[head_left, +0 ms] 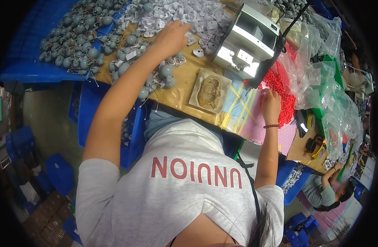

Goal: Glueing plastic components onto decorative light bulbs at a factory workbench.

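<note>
My left hand (172,38) reaches over the near edge of a heap of small white plastic parts (205,15). Its fingers are bent and drawn together; what they pinch, if anything, is hidden. At the left edge of a pile of small red plastic pieces (285,108) is my right hand (271,103), a beaded bracelet on its wrist. Those fingers are curled closed too, and their contents cannot be made out. Between my hands a square block (209,90) with a rounded hollow sits on the table, near a white and grey machine (248,43).
Grey round parts with thin wires (80,41) are heaped on the left, partly on a blue tray (28,74). Clear plastic bags (324,82) and rolls of tape (314,144) lie to the right. A co-worker (324,191) sits at lower right.
</note>
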Demonstrator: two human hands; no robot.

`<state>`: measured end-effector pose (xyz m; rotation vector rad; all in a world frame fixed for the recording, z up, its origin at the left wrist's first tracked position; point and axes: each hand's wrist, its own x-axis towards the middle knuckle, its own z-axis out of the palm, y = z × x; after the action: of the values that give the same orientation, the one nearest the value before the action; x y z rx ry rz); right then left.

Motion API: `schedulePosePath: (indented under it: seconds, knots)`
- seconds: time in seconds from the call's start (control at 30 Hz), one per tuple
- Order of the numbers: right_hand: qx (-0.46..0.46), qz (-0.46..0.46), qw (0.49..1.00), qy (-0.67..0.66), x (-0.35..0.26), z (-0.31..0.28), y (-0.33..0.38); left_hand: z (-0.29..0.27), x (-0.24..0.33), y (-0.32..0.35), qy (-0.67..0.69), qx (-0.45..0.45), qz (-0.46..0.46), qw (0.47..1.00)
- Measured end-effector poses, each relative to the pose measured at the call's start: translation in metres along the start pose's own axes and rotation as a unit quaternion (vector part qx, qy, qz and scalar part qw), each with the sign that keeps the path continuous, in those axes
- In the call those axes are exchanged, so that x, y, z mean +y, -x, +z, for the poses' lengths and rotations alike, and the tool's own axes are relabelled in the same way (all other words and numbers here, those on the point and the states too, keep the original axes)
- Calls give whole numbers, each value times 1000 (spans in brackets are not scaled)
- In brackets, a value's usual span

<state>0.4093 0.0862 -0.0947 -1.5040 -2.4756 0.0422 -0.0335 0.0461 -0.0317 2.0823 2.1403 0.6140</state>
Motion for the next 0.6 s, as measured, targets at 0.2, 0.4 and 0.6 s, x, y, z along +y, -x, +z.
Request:
schedulePosePath:
  seconds: [0.2,0.4,0.6]
  knots:
    - [-7,-12,1000,7,11,6,-7,36,-27,-24,25,-93,21,995]
    - [46,-7,997,-65,6,1,-8,-20,39,13,241,9,-36,970]
    - [46,111,888,-444,-33,-18,-14,42,109,111,262,-45,43,963]
